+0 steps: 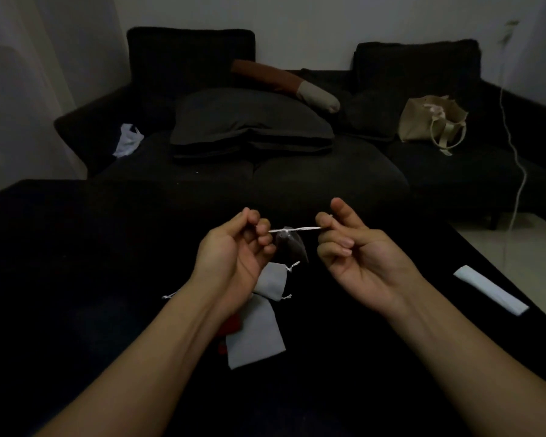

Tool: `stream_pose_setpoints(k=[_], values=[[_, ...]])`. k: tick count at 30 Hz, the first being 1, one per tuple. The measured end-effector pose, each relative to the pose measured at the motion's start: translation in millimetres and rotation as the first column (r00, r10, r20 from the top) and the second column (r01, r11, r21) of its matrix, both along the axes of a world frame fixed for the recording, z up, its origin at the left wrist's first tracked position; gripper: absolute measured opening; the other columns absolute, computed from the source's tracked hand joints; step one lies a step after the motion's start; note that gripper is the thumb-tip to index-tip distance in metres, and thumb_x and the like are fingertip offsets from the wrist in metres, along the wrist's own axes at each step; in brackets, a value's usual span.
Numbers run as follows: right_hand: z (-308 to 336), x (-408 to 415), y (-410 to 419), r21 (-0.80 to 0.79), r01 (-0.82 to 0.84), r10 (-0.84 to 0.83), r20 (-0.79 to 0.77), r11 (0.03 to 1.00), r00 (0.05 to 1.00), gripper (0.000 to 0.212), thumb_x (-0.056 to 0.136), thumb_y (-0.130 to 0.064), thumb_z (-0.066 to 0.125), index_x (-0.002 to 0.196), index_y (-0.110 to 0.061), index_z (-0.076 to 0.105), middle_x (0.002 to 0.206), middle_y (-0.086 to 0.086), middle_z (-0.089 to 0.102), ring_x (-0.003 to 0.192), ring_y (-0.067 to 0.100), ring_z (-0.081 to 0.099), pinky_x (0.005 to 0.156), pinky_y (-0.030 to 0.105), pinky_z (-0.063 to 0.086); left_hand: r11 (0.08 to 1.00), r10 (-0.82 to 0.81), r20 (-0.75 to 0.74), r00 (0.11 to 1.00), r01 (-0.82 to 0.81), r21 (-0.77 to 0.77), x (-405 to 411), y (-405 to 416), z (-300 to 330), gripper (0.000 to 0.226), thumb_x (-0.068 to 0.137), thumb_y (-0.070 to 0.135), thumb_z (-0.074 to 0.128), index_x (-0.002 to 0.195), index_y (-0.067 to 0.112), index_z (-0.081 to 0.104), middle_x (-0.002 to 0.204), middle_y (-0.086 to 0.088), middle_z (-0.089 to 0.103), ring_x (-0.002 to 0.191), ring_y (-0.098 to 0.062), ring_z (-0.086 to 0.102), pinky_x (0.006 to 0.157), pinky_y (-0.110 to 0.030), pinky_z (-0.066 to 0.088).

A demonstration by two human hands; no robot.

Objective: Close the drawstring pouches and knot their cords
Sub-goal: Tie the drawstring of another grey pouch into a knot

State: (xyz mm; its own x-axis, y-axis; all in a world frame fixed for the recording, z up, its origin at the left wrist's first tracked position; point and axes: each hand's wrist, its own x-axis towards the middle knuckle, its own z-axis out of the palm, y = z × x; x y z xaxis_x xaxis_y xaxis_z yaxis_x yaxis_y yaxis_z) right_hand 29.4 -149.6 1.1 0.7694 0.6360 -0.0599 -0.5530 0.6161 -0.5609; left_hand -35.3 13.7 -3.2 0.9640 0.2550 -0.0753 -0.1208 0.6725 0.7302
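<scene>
Pouch [290, 246], small and dark, hangs in the air between my two hands from its white cord [297, 229], which runs tight to both sides. My left hand [237, 257] pinches one cord end, my right hand [356, 250] pinches the other. Below, two grey pouches [259, 329] lie on the black table [76, 247], their mouths drawn closed.

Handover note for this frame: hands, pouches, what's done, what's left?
Left hand and right hand each pinch an end of the white cord, pulled taut.
Dark pouch hangs from it, neck cinched shut.
Two grey pouches lie below on the dark surface, plus something red.
Left: finish this knot; whether the others are knotted can't be seen.
</scene>
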Motion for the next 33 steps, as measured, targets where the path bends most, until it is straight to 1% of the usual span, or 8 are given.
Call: stream_pose_setpoints(k=[3,7,11,15,21,23,28,33], values=[[-2,3,1,-0.205,0.040,-0.001,0.183,0.978,0.983,0.031,0.094,0.005,0.040,0.111,-0.007,0.063,0.073,0.005,0.052,0.049,0.007,0.037,0.045,0.017,0.033,0.996,-0.015,0.019,1.000,0.013,0.089,-1,-1,2,0.030,0.103,0.025,0.039,0.076,0.016,0.051,0.062,0.001,0.050,0.052,-0.009,0.047,0.052,-0.021,0.044],[-7,-5,5,-0.548,0.251,0.097,0.528,0.798,0.843,0.024,0.097,-0.002,0.047,0.111,-0.003,0.066,0.069,0.006,0.051,0.054,0.012,0.041,0.049,0.022,0.032,0.984,-0.041,0.023,0.999,0.036,0.174,-5,-6,3,0.030,0.102,0.023,0.039,0.075,0.016,0.051,0.061,0.001,0.049,0.055,-0.011,0.045,0.056,-0.024,0.039],[-10,-7,2,-0.567,0.545,0.280,0.806,0.617,0.522,0.015,0.086,-0.021,0.074,0.101,-0.018,0.073,0.069,-0.001,0.058,0.058,0.007,0.050,0.056,0.018,0.043,0.952,-0.049,0.050,0.998,0.032,0.304,-6,-5,2,0.030,0.102,0.021,0.040,0.076,0.014,0.053,0.064,-0.001,0.051,0.060,-0.012,0.047,0.062,-0.028,0.038],[-13,-6,1,-0.500,0.772,0.469,0.831,0.392,0.300,0.012,0.083,-0.032,0.075,0.079,-0.022,0.072,0.072,-0.007,0.063,0.067,0.003,0.059,0.059,0.013,0.046,0.884,0.001,0.008,1.000,-0.004,0.468,-5,-5,-1,0.034,0.104,0.019,0.039,0.075,0.012,0.056,0.065,-0.002,0.051,0.060,-0.013,0.049,0.057,-0.025,0.043],[-5,3,-4,-0.422,0.754,0.415,0.883,0.504,0.218,0.013,0.088,-0.024,0.070,0.081,-0.015,0.075,0.077,-0.004,0.064,0.071,0.007,0.061,0.063,0.017,0.048,0.914,0.078,0.010,0.997,-0.076,0.399,-1,-6,-1,0.033,0.103,0.016,0.039,0.074,0.011,0.054,0.057,0.002,0.047,0.053,-0.011,0.045,0.050,-0.022,0.042],[-7,5,-5,-0.435,0.745,0.422,0.878,0.507,0.225,0.013,0.089,-0.023,0.070,0.081,-0.014,0.074,0.077,-0.004,0.064,0.071,0.007,0.061,0.063,0.018,0.047,0.880,0.103,-0.004,0.995,-0.089,0.467,0,-9,-4,0.029,0.103,0.014,0.040,0.081,0.008,0.059,0.060,-0.001,0.047,0.053,-0.012,0.046,0.049,-0.022,0.043],[-14,6,-9,-0.475,0.722,0.405,0.868,0.503,0.289,0.017,0.091,-0.024,0.067,0.077,-0.016,0.070,0.079,-0.004,0.064,0.072,0.008,0.062,0.066,0.023,0.049,0.627,0.136,0.017,0.991,-0.099,0.772,-3,-3,-11,0.010,0.095,0.008,0.059,0.098,0.009,0.068,0.069,-0.005,0.062,0.063,-0.014,0.060,0.054,-0.024,0.050],[-13,3,-7,-0.504,0.715,0.445,0.845,0.484,0.295,0.013,0.092,-0.024,0.065,0.082,-0.021,0.071,0.084,-0.007,0.064,0.078,0.004,0.063,0.069,0.019,0.051,0.034,0.027,0.139,0.990,-0.140,0.990,-10,6,-15,0.015,0.089,0.015,0.069,0.100,0.022,0.076,0.084,0.006,0.071,0.078,-0.004,0.067,0.072,-0.019,0.054]])
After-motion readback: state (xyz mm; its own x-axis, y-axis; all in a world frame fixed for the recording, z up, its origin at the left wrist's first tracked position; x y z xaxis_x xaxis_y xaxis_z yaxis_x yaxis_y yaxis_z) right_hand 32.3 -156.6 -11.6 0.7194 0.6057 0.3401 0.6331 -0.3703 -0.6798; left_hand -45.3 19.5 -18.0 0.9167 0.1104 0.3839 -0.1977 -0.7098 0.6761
